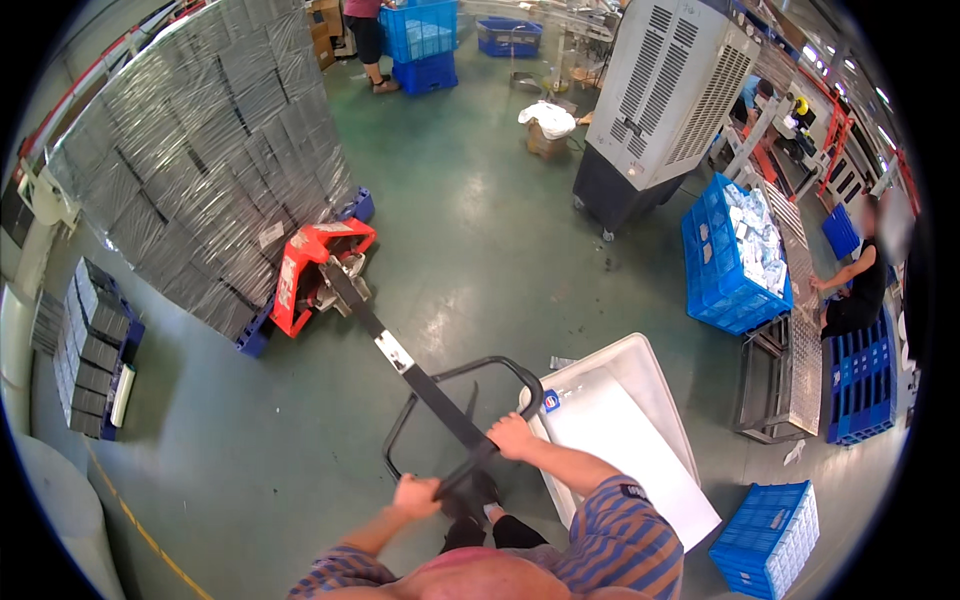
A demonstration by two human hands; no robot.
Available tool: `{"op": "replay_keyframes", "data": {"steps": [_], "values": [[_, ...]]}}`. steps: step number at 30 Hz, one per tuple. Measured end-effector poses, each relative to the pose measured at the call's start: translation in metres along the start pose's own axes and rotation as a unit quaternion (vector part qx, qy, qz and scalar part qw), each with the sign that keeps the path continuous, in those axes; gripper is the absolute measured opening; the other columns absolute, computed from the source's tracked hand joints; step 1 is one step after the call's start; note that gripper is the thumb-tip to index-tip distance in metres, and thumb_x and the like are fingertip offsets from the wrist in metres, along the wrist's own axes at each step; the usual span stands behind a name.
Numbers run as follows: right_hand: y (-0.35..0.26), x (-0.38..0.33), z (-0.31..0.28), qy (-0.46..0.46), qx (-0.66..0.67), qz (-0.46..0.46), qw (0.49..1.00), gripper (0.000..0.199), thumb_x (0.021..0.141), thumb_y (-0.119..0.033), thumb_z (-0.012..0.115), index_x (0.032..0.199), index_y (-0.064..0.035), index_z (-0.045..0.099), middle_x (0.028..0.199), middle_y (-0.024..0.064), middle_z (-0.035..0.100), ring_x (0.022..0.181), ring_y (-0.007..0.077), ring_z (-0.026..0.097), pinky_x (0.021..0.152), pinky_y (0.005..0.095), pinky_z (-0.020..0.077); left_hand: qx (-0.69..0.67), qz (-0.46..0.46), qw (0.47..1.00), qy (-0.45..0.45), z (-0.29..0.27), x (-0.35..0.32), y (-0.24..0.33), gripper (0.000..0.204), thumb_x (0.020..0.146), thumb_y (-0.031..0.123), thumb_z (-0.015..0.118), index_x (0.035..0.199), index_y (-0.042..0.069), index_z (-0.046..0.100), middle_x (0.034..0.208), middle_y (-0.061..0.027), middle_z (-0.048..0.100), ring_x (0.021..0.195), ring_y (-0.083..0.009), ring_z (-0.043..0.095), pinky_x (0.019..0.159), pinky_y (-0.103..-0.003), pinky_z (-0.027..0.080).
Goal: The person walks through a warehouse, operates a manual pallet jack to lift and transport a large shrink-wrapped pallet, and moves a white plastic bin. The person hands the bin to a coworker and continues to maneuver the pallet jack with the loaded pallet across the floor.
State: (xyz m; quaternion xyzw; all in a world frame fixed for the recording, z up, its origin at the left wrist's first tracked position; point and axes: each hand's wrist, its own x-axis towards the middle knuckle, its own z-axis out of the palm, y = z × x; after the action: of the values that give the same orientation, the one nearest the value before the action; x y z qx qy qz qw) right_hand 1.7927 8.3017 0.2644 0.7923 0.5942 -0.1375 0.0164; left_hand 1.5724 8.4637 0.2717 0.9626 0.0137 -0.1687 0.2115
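Note:
Both my hands grip the black loop handle of a red pallet jack. My left hand wraps round the lower left part of the loop. Further right, my right hand is closed on the loop's right part. From the handle a dark steel bar slants away to the jack's red body. The jack stands against a tall stack of grey boxes wrapped in clear film. Blue pallet corners show under that stack; the jack's forks are hidden.
A white tub with a white board stands close at my right. Beyond are a blue crate of white packets, a metal bench and a grey air cooler. A lower box stack stands left. Other people work around.

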Motion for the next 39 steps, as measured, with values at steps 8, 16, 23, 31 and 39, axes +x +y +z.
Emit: {"op": "replay_keyframes", "data": {"steps": [8,16,23,31,39], "values": [[-0.025,0.09,-0.248,0.294,0.009,-0.062,0.954,0.01,0.056,-0.009,0.057,0.064,-0.0098,0.051,0.063,0.0045,0.052,0.065,0.0217,0.051,0.06,0.0332,0.0355,-0.066,-0.002,0.968,0.241,-0.245,-0.035,-0.04,0.022,0.049,0.025,0.064,0.063,0.011,0.057,0.051,-0.0076,0.051,0.048,-0.0283,0.05,0.049,-0.036,0.042],[-0.049,-0.013,0.018,0.195,0.035,-0.027,0.98,0.007,0.057,-0.013,0.056,0.063,-0.0119,0.054,0.062,0.0042,0.051,0.06,0.0197,0.052,0.057,0.0318,0.0365,-0.007,-0.023,1.0,0.006,0.016,-0.04,-0.016,0.028,0.058,0.031,0.06,0.08,0.014,0.059,0.059,-0.0041,0.056,0.059,-0.0238,0.056,0.063,-0.035,0.039],[-0.033,0.023,-0.063,-0.087,0.086,-0.089,0.988,0.018,0.057,-0.023,0.064,0.067,-0.0095,0.058,0.062,0.0108,0.058,0.064,0.0292,0.059,0.055,0.0409,0.0459,-0.016,-0.061,0.995,-0.078,-0.054,-0.035,-0.014,0.031,0.063,0.036,0.056,0.085,0.014,0.059,0.07,-0.0095,0.061,0.072,-0.0268,0.058,0.076,-0.037,0.039],[-0.045,0.114,-0.283,0.046,-0.013,-0.097,0.994,0.011,0.051,-0.014,0.058,0.058,-0.0054,0.057,0.057,0.0129,0.057,0.056,0.0297,0.058,0.048,0.0391,0.0447,-0.131,0.005,0.988,0.083,-0.289,-0.05,-0.063,0.024,0.054,0.026,0.065,0.067,0.008,0.057,0.054,-0.0108,0.051,0.051,-0.0278,0.052,0.048,-0.035,0.042],[-0.042,-0.012,0.021,-0.016,0.062,-0.056,0.996,0.016,0.057,-0.017,0.059,0.071,-0.0101,0.053,0.068,0.0072,0.057,0.063,0.0231,0.058,0.064,0.0335,0.0413,-0.024,-0.024,0.993,-0.111,0.013,-0.027,-0.009,0.032,0.065,0.033,0.056,0.087,0.011,0.052,0.066,-0.0088,0.059,0.066,-0.0268,0.059,0.062,-0.039,0.044]]}}
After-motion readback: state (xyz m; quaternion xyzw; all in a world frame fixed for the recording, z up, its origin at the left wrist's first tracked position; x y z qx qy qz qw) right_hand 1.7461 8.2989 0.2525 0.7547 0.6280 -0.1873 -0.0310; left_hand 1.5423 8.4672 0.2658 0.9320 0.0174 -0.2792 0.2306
